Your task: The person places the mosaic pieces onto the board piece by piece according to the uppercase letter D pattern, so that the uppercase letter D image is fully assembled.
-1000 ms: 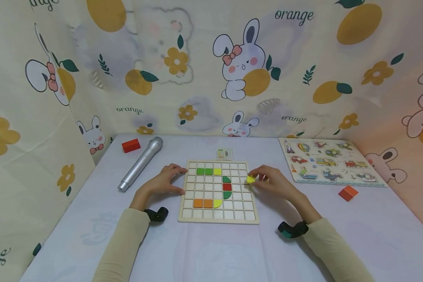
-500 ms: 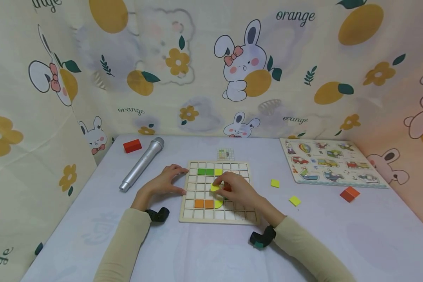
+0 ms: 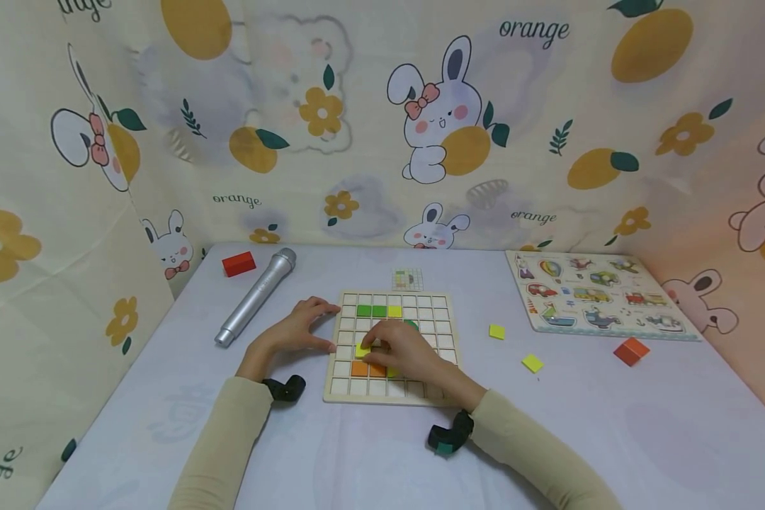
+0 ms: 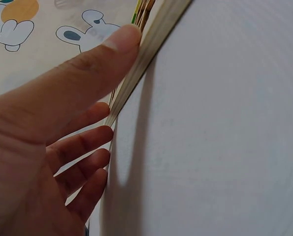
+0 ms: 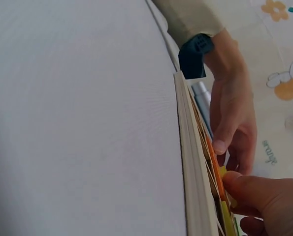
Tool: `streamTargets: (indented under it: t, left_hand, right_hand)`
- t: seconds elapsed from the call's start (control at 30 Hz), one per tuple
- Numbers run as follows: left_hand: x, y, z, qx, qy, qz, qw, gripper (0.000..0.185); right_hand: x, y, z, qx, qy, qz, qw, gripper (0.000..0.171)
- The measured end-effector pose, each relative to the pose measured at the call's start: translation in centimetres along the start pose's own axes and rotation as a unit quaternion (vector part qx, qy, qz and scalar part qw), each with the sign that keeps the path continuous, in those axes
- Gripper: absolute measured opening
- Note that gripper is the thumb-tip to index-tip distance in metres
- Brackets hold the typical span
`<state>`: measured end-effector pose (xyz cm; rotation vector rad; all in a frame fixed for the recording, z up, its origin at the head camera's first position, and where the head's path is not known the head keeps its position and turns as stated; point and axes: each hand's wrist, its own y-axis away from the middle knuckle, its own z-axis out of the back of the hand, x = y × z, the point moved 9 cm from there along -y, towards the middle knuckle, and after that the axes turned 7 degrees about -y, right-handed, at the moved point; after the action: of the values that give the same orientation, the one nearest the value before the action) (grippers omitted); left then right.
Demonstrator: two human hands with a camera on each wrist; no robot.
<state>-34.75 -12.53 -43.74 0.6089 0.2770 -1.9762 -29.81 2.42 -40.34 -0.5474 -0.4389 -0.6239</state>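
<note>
Yellow tile under right-hand fingers, on grid board

- The grid board looks like pale, unvarnished wood, matt, with a smooth frame edge.
- The yellow square tile on it is painted wood by its look, flat colour with little shine; the orange tiles look the same.
- The table is covered with a smooth, matt, pale lilac cloth or sheet.
- The microphone has a silvery, satin, metal-like body and a mesh head.
- The backdrop is soft printed cloth, slightly creased.
- The sleeves are matt beige knit cloth.
- The picture puzzle is printed board with a faint sheen.
</note>
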Motion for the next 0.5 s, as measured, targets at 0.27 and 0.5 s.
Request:
streamTargets:
  t: [0.27,0.5]
  left_hand:
    - [0.21,-0.09,-0.1,0.0,-0.002,0.005,1.0,0.077]
    - [0.0,-0.03,-0.04,-0.006,0.002,-0.005,1.0,0.077]
  right_hand:
    - [0.0,0.25,-0.51,0.016,0.014,0.012,1.0,0.015]
    - [0.42,0.18,-0.37,0.034,0.028,0.03,0.999,0.014]
